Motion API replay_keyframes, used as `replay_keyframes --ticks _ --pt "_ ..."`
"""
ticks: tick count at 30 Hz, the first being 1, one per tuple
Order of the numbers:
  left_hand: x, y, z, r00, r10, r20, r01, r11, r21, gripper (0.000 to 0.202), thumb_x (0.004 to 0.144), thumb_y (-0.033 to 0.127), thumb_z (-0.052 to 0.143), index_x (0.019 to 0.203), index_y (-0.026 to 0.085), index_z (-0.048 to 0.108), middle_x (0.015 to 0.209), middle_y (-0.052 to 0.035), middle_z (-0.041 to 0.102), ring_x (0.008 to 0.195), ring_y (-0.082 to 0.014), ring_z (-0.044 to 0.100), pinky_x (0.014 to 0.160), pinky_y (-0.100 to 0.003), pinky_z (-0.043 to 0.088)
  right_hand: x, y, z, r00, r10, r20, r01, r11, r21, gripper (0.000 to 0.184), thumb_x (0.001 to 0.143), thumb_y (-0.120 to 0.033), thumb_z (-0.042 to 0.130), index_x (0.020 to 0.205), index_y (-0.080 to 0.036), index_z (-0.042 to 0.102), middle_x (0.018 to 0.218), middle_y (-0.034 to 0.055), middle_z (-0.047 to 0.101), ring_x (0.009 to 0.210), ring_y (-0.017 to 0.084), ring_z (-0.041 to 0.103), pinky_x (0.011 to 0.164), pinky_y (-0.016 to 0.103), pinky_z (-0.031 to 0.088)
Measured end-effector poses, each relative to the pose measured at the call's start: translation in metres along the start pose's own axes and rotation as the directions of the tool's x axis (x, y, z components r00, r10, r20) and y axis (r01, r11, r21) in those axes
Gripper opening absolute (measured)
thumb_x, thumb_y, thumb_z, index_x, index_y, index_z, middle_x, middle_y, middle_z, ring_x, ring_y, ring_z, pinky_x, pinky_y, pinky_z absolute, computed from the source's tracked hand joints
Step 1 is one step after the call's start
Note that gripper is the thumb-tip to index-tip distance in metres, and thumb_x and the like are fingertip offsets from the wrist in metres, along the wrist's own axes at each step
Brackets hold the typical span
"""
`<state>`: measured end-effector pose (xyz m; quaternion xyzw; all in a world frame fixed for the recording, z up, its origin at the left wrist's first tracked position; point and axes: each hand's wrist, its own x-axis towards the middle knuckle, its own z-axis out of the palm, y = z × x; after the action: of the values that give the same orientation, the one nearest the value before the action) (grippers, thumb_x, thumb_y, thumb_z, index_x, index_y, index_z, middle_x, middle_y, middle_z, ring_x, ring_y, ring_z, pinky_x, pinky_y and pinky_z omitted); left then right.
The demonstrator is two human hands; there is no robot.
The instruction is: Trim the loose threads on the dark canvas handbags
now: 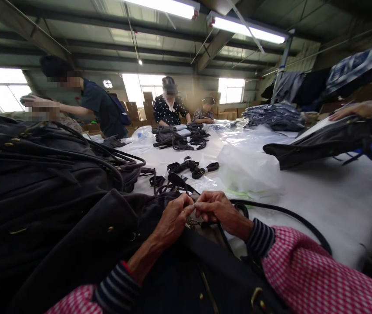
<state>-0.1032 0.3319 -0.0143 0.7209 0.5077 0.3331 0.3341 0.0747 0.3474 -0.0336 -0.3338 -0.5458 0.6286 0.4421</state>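
A black bag (186,270) with brass-coloured fittings lies right before me. Above its opening my left hand (176,216) and my right hand (220,211) meet, fingertips pinched together and nearly touching. Whatever sits between the fingers is too small to make out. Just under the hands shows a small metal clasp (191,222). From beside my right hand a black handle (290,211) curves out across the white table.
More black bags (42,174) are heaped at left. Bundled black straps (186,165), a clear plastic bag (249,170) and a stack of wrapped goods (272,115) lie on the white table (333,196). Co-workers stand beyond; at right another person's hand (352,111) rests on a black bag.
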Motion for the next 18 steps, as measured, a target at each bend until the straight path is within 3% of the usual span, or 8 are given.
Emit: replay_keyframes --ticks 2,5,7,9,11,14,16,18 --pt "0.002 -0.001 0.0 1.0 0.003 -0.003 -0.003 1.0 -0.026 0.024 0.09 0.039 0.053 0.08 0.018 0.058 0.07 0.0014 0.052 0.067 -0.0157 0.047 0.061 -0.027 0.034 0.002 -0.004 0.001 1.0 0.008 0.007 -0.008 1.0 -0.023 0.03 0.075 -0.041 0.079 0.073 -0.015 0.065 0.066 0.0028 0.071 0.044 0.007 0.05 0.038 0.017 0.023" --pt "0.003 0.007 -0.005 0.999 0.039 -0.002 -0.039 0.999 0.001 0.024 0.092 0.039 0.054 0.083 0.018 0.06 0.074 0.0 0.057 0.07 -0.0171 0.051 0.065 -0.028 0.038 0.002 -0.026 -0.007 0.999 -0.023 0.028 0.028 0.976 -0.214 0.025 0.077 -0.039 0.075 0.077 -0.014 0.07 0.065 0.0014 0.068 0.049 0.009 0.054 0.041 0.019 0.029" --pt "-0.001 0.021 -0.011 0.994 0.112 0.001 -0.111 0.985 0.134 0.02 0.092 0.038 0.057 0.093 0.019 0.063 0.088 -0.0025 0.064 0.079 -0.0191 0.057 0.071 -0.029 0.041 -0.007 -0.05 -0.025 0.995 -0.097 0.017 0.096 0.922 -0.375 0.021 0.078 -0.035 0.073 0.084 -0.015 0.073 0.068 0.0009 0.068 0.056 0.012 0.058 0.046 0.021 0.035" --pt "-0.011 0.04 -0.017 0.973 0.21 0.092 -0.228 0.929 0.293 0.024 0.092 0.039 0.061 0.109 0.023 0.064 0.109 -0.0039 0.066 0.095 -0.022 0.059 0.082 -0.032 0.041 -0.025 -0.074 -0.053 0.988 -0.157 0.008 0.14 0.854 -0.502 0.02 0.079 -0.032 0.07 0.091 -0.016 0.075 0.077 0.0019 0.07 0.061 0.014 0.061 0.052 0.023 0.039" --pt "-0.026 0.058 -0.02 0.922 0.257 0.29 -0.361 0.843 0.399 0.028 0.093 0.043 0.063 0.118 0.029 0.065 0.115 -0.0022 0.067 0.103 -0.0234 0.06 0.088 -0.033 0.04 -0.052 -0.089 -0.083 0.989 -0.137 0.055 0.142 0.777 -0.614 0.017 0.083 -0.031 0.067 0.09 -0.017 0.075 0.08 0.0025 0.071 0.065 0.015 0.062 0.057 0.026 0.042" --pt "-0.048 0.072 -0.013 0.811 0.238 0.535 -0.507 0.744 0.436 0.032 0.088 0.041 0.069 0.118 0.029 0.065 0.104 -0.0013 0.069 0.097 -0.0232 0.061 0.09 -0.034 0.038 -0.094 -0.088 -0.11 0.988 -0.037 0.151 0.141 0.631 -0.763 0.017 0.087 -0.031 0.064 0.095 -0.02 0.075 0.081 0.0022 0.071 0.073 0.019 0.063 0.066 0.028 0.046" --pt "-0.057 0.072 -0.004 0.765 0.241 0.597 -0.564 0.697 0.442 0.034 0.08 0.026 0.071 0.113 0.025 0.063 0.102 -0.002 0.068 0.093 -0.0231 0.061 0.092 -0.035 0.036 -0.114 -0.076 -0.11 0.979 0.016 0.202 0.164 0.52 -0.838 0.027 0.09 -0.024 0.058 0.114 -0.023 0.071 0.09 0.0028 0.072 0.079 0.019 0.065 0.072 0.029 0.047" --pt "-0.06 0.069 0.003 0.756 0.26 0.601 -0.6 0.643 0.476 0.04 0.071 0.012 0.064 0.11 0.023 0.061 0.105 -0.0031 0.067 0.096 -0.0237 0.06 0.096 -0.036 0.033 -0.123 -0.062 -0.101 0.963 0.06 0.264 0.226 0.357 -0.906 0.043 0.089 -0.012 0.049 0.127 -0.026 0.064 0.096 0.0044 0.07 0.081 0.02 0.065 0.074 0.03 0.045"
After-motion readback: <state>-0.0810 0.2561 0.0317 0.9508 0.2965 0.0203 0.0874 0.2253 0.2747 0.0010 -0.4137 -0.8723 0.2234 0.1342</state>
